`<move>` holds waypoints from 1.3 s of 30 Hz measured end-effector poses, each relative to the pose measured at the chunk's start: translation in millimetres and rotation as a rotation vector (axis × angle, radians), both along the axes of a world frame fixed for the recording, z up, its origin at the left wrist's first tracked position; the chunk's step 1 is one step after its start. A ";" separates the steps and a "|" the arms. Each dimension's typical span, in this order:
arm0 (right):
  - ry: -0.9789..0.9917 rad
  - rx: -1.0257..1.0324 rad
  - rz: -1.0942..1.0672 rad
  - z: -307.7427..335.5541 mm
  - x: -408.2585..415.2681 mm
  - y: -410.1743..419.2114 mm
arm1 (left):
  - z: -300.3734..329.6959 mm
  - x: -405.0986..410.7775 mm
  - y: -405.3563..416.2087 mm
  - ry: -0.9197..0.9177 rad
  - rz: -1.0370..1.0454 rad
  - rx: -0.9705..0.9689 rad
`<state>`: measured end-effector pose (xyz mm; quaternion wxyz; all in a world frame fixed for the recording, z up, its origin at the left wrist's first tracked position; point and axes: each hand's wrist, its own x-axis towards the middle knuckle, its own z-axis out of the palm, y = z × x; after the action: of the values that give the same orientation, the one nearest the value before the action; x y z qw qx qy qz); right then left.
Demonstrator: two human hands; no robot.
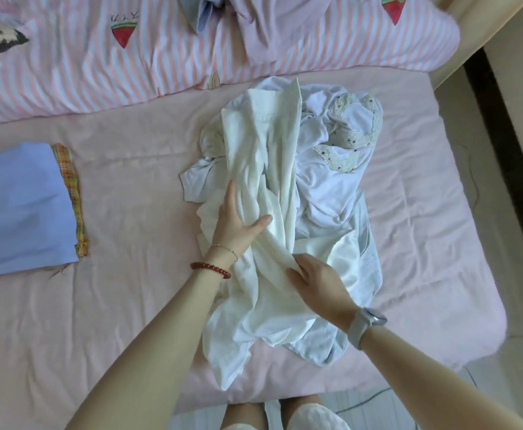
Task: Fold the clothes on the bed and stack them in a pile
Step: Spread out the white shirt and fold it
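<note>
Bare pink sheet (136,305) lay open between the folded blue stack (18,206) at the left edge and the crumpled white clothes heap (285,212) at centre. Right of the heap, sheet ran clear to the mattress edge. The striped quilt (99,72) blocked the far side.

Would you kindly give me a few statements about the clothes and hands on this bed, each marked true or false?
1. Both hands are on the cream garment. True: the left hand lies on it and the right hand has a grip on its fabric.
2. A folded blue garment lies at the left of the bed. True.
3. The cream garment is already folded flat. False: it is bunched and crumpled.
4. The right wrist wears a red bead bracelet. False: the red bead bracelet is on the left wrist; the right wears a watch.
5. The striped quilt is green. False: pink and white.
</note>
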<state>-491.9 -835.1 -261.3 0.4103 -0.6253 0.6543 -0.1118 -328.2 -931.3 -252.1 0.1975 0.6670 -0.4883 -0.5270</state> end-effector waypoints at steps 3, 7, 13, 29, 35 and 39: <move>0.068 0.040 -0.193 1.0 -29.5 23.2 | -9.6 -8.7 6.6 0.007 0.185 -0.017; 0.235 0.060 -0.296 6.8 -55.2 31.2 | -18.9 29.0 38.5 -0.303 0.534 -0.022; 0.264 -0.203 -0.390 9.7 -31.0 -10.7 | -13.8 69.0 48.3 -0.626 0.376 -0.017; -0.108 0.050 0.095 1.8 26.6 -14.7 | -18.6 17.4 -2.7 -0.368 -0.024 -0.091; -0.197 0.016 -0.263 6.9 27.3 -38.0 | -2.6 45.3 18.2 0.197 0.485 0.006; -0.293 0.088 -0.173 16.7 52.7 -66.4 | 37.6 70.1 25.4 0.386 0.412 -0.032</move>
<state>-439.2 -901.5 -244.6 0.5170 -0.5253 0.6430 -0.2080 -258.1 -906.0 -214.6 0.4003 0.6361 -0.3042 -0.5853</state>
